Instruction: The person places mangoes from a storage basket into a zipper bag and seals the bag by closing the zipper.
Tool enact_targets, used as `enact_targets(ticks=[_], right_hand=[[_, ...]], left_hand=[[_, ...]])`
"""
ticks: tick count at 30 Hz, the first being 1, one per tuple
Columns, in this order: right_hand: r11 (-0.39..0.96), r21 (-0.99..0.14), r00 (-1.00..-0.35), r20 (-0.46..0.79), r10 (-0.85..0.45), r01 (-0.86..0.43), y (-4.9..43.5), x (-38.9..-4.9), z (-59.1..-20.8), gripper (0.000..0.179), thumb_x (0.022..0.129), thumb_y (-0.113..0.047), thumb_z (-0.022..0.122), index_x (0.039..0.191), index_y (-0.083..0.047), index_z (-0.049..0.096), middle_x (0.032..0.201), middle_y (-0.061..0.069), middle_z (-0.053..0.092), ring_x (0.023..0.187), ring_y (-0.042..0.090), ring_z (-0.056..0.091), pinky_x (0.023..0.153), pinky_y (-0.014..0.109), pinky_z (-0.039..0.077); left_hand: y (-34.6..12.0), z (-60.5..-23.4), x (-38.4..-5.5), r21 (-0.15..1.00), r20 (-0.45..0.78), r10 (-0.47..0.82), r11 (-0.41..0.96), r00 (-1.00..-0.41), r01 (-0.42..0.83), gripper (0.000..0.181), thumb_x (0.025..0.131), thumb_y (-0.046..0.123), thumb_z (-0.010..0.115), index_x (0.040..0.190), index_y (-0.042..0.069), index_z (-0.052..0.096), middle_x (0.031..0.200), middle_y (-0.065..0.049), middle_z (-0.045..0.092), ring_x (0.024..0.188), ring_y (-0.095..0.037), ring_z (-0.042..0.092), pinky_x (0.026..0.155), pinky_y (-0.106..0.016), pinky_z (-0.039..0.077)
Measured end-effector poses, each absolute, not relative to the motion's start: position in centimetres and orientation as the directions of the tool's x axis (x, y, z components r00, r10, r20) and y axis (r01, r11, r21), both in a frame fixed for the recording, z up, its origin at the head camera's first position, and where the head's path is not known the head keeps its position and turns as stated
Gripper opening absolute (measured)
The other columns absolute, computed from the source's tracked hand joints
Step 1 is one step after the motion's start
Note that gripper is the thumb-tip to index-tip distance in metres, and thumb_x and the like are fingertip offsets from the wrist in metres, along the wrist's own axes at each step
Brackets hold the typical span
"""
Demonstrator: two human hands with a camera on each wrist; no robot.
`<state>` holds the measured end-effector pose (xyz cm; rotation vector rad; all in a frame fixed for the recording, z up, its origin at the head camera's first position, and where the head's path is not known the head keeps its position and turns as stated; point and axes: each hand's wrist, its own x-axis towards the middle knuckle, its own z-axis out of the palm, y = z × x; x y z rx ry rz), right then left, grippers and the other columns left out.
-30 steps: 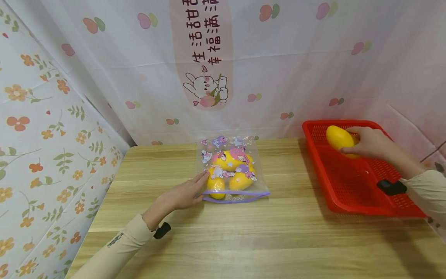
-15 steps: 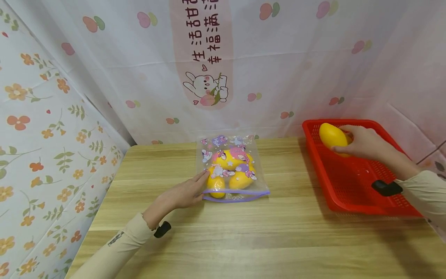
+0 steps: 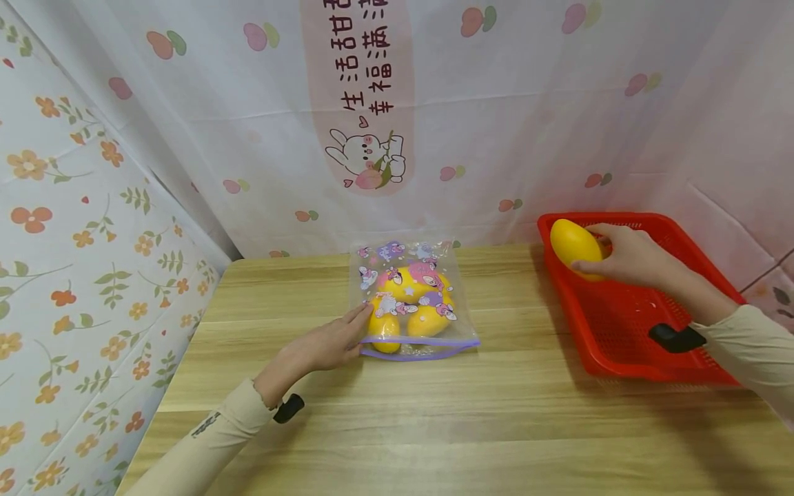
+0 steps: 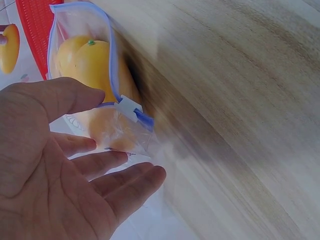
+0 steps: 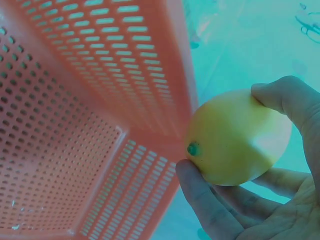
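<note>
My right hand (image 3: 633, 256) holds a yellow mango (image 3: 573, 246) over the far left rim of the red basket (image 3: 573, 324). In the right wrist view, thumb and fingers wrap the mango (image 5: 235, 140), whose small green stem end faces the basket. A clear zip bag (image 3: 462, 317) printed with cartoon figures lies on the table with several mangoes (image 3: 428, 322) inside. My left hand (image 3: 329, 342) rests at the bag's left side, fingers extended. In the left wrist view, the thumb of the left hand (image 4: 65, 155) is right at the bag's parted mouth, near a white slider (image 4: 129, 107).
The wooden table (image 3: 397, 427) runs back to a white curtain (image 3: 484, 124) with fruit prints. A flower-patterned cloth (image 3: 80, 275) hangs along the left. The basket's perforated floor (image 5: 55, 165) shows in the right wrist view, with a few small specks on it.
My right hand has carried the mango leftward, from above the basket's inside to its left rim. The left hand and the bag have stayed in place.
</note>
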<state>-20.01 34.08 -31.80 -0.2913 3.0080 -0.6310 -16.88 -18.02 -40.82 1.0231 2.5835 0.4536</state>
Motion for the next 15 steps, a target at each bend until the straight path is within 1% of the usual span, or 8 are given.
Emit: enact_targets(ticks=[7, 12, 15], right_hand=[[0.895, -0.412, -0.98, -0.028, -0.198, -0.169, 32.9, -19.5, -31.5, 0.084, 0.087, -0.042, 0.081, 0.142, 0.01, 0.044, 0.116, 0.03, 0.059, 0.086, 0.034, 0.057, 0.061, 0.038, 0.051], [0.887, -0.422, -0.975, -0.025, -0.219, -0.189, 31.8, -19.1, -31.4, 0.082, 0.086, -0.043, 0.081, 0.142, 0.008, 0.046, 0.115, 0.025, 0.062, 0.087, 0.032, 0.057, 0.061, 0.037, 0.052], [0.881, -0.428, -0.971, -0.025, -0.236, -0.204, 31.0, -18.8, -31.2, 0.083, 0.086, -0.043, 0.081, 0.142, 0.008, 0.046, 0.117, 0.026, 0.062, 0.088, 0.032, 0.058, 0.061, 0.036, 0.053]], left_hand=[[-18.2, -41.1, -16.9, 0.399, -0.178, 0.697, 0.697, -0.695, 0.596, 0.073, 0.102, 0.008, 0.057, 0.158, -0.009, 0.014, 0.162, -0.029, 0.019, 0.145, -0.04, 0.031, 0.113, -0.05, 0.033], [-18.2, -41.1, -16.9, 0.384, -0.179, 0.697, 0.699, -0.694, 0.603, 0.072, 0.102, 0.009, 0.057, 0.158, -0.01, 0.014, 0.162, -0.028, 0.018, 0.145, -0.04, 0.031, 0.113, -0.049, 0.034], [-18.3, -41.1, -16.9, 0.374, -0.186, 0.7, 0.699, -0.689, 0.61, 0.072, 0.103, 0.01, 0.057, 0.158, -0.009, 0.014, 0.163, -0.028, 0.017, 0.146, -0.039, 0.029, 0.114, -0.049, 0.033]])
